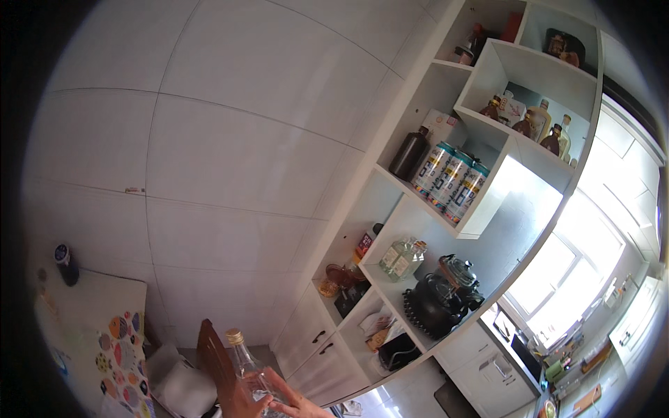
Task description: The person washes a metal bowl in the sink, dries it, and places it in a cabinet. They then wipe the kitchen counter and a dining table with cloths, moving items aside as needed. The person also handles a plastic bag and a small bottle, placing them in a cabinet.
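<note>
A clear glass bottle (242,356) with a gold cap (234,336) stands tilted at the bottom of the head view. From the right, my right hand (293,398) wraps its fingers around the bottle's body. My left hand (245,401) holds the same bottle from the left, with its thumb across the glass. The bottle's lower end and both wrists are cut off by the picture's edge. Just behind the left hand rises the brown wooden back of a chair (213,355).
A white open shelf unit (466,230) holds several bottles, tall cans (453,182) and a dark kettle (436,303). Low cupboard doors (308,350) sit beneath it. At left is a table (117,292) with a patterned cloth (123,355) and a dark jar (66,265). A kitchen counter (515,350) lies at right.
</note>
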A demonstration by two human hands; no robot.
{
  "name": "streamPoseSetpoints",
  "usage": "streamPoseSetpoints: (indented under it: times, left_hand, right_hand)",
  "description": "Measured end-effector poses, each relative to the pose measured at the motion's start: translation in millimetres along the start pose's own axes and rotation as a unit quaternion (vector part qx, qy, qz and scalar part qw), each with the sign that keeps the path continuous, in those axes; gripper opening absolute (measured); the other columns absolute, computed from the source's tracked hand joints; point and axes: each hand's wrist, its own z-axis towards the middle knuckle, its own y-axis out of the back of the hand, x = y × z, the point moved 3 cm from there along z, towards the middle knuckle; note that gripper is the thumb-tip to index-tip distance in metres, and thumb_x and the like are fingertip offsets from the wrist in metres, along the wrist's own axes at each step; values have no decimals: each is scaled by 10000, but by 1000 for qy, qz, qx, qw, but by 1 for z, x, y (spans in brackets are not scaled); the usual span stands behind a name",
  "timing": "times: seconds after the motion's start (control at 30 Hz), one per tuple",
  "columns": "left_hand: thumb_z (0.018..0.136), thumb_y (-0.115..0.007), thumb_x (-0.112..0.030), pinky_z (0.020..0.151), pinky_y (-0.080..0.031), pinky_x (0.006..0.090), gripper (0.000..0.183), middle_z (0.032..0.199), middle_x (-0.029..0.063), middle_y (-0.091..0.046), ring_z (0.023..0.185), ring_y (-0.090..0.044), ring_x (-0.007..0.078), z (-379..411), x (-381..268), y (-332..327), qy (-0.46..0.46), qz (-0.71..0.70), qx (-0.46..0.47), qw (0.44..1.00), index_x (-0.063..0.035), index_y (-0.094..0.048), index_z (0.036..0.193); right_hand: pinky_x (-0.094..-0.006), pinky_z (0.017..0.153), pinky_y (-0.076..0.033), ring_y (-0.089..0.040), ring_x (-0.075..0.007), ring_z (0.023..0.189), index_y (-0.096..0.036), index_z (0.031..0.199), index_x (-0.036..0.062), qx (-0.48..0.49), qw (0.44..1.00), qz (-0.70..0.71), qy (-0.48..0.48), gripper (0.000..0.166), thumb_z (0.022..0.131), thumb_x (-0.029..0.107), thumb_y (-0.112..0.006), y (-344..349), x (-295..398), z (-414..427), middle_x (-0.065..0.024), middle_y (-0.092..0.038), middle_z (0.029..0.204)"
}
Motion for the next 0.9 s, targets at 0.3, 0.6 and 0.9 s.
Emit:
streamPoseSetpoints:
  times: [0.3,0.6,0.9]
  left_hand:
    - [621,-813,-297,800,-467,330,726,1035,107,-583,954,-591,199,-30,-16,-186,-114,154,209,959,-15,-444,1180]
    - [590,-836,-352,953,-375,341,980,1158,157,-525,1100,-517,243,6,-53,-253,-71,95,394,911,-1,-315,1342]
    - [626,-839,-284,921,-416,388,1125,1277,191,-383,1092,-505,248,138,-90,-275,-259,9,366,894,-6,-93,1421]
  right_hand:
    - [-377,1008,-339,-410,-250,1239,-214,1385,-35,-181,963,174,101,658,871,154,-579,151,75,-82,-169,-395,1349]
    - [-302,703,-485,-608,-186,749,-535,871,-8,-296,925,208,110,154,894,142,-561,240,174,-74,-103,-620,765]
    - [-322,653,-472,-538,-190,666,-461,1079,-67,-476,849,59,223,412,878,293,-486,287,246,65,-143,-533,811]
